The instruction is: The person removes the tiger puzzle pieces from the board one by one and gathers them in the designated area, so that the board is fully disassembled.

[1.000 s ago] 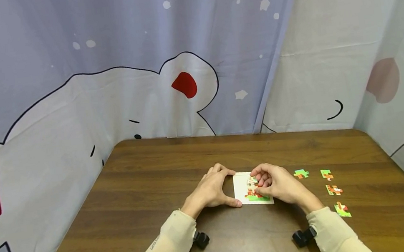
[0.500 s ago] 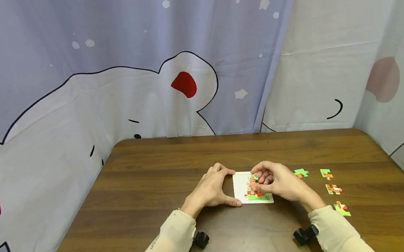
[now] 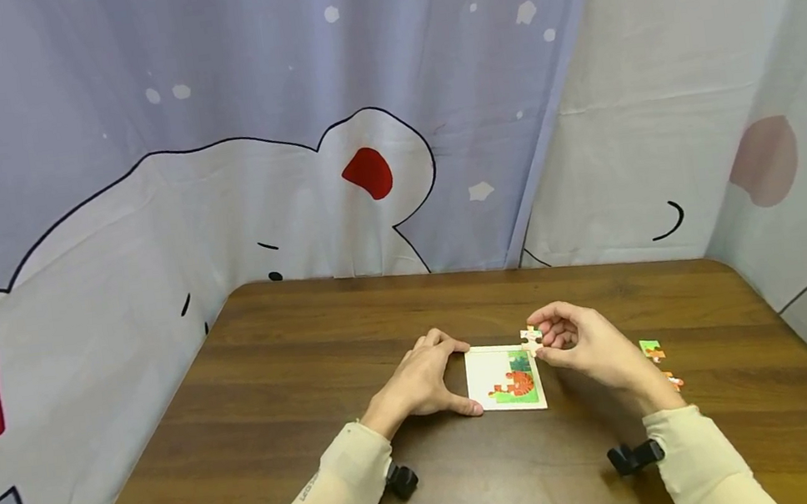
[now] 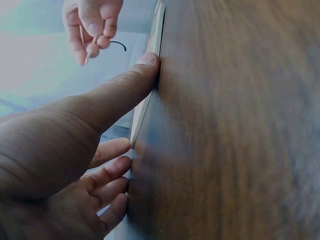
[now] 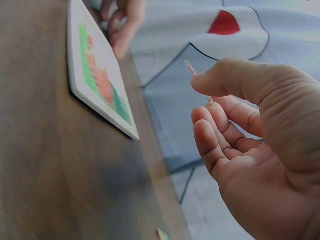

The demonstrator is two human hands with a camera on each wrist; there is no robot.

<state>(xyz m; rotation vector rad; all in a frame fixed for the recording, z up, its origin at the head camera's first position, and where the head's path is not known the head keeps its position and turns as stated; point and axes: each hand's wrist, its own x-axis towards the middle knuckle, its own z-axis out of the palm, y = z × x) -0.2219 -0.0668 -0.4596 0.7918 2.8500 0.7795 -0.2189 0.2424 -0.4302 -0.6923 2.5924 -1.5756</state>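
In the head view, my left hand [image 3: 422, 374] steadies a small square puzzle board [image 3: 482, 385], thumb at its near left corner and fingers at its far left corner. Several joined pieces [image 3: 520, 386] in green and red fill the right and near part of the board; its left part is bare white. Just above the far right corner, my right hand [image 3: 585, 347] pinches a pale puzzle piece [image 3: 531, 340] between thumb and index finger. In the right wrist view this piece [image 5: 190, 68] appears edge-on, and the other fingers curl loosely below it.
Right of my right hand lie loose puzzle pieces, one green and orange [image 3: 652, 351] and one partly hidden by the forearm [image 3: 674, 380]. The brown wooden table [image 3: 321, 321] ends at a patterned curtain [image 3: 277, 209] behind and at the sides.
My right hand has moved up and right off the board with the pale piece, uncovering the dark green corner. Its arm now covers some loose pieces. The left hand stays put.
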